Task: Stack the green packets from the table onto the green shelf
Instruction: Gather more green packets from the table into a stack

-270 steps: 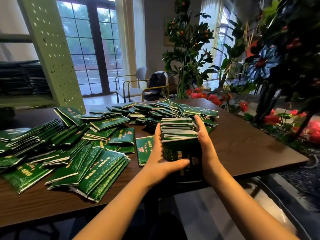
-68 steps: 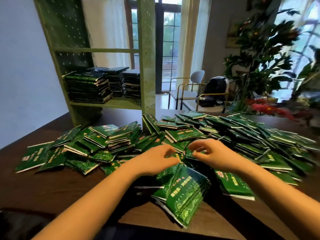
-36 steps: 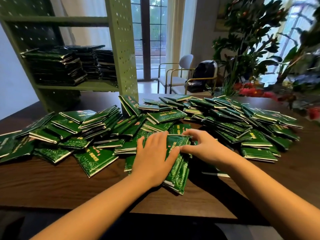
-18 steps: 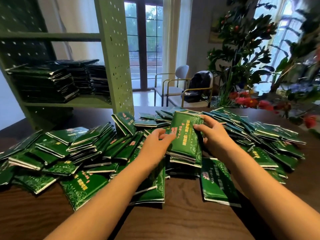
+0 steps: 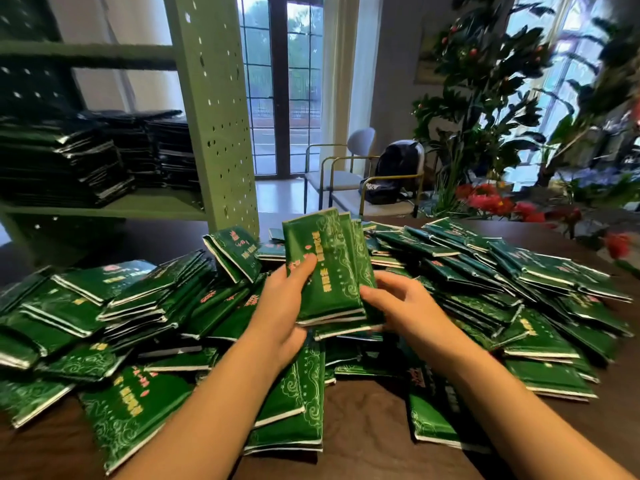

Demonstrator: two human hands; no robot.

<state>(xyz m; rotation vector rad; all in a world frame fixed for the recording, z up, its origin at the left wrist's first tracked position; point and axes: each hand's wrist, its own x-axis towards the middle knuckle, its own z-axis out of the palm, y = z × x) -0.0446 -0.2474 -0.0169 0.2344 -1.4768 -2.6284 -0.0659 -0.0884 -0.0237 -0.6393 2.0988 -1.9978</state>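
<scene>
A small stack of green packets (image 5: 329, 268) is held tilted above the heap, between both hands. My left hand (image 5: 282, 306) grips its left edge, thumb lying on the top packet's face. My right hand (image 5: 401, 306) holds its lower right corner with curled fingers. Several more green packets (image 5: 485, 282) lie scattered in loose piles across the dark wooden table (image 5: 367, 420). The green shelf (image 5: 214, 109) stands at the back left, with stacked packets (image 5: 69, 157) on its lower board.
Two chairs (image 5: 349, 168), one with a dark bag, stand behind the table by the glass doors. Leafy plants and red flowers (image 5: 491, 202) crowd the right side. The shelf's perforated upright rises just behind the packet heap.
Both hands gathered packets from the heap and lifted a small stack; since half a second ago it has risen slightly and tipped more upright.
</scene>
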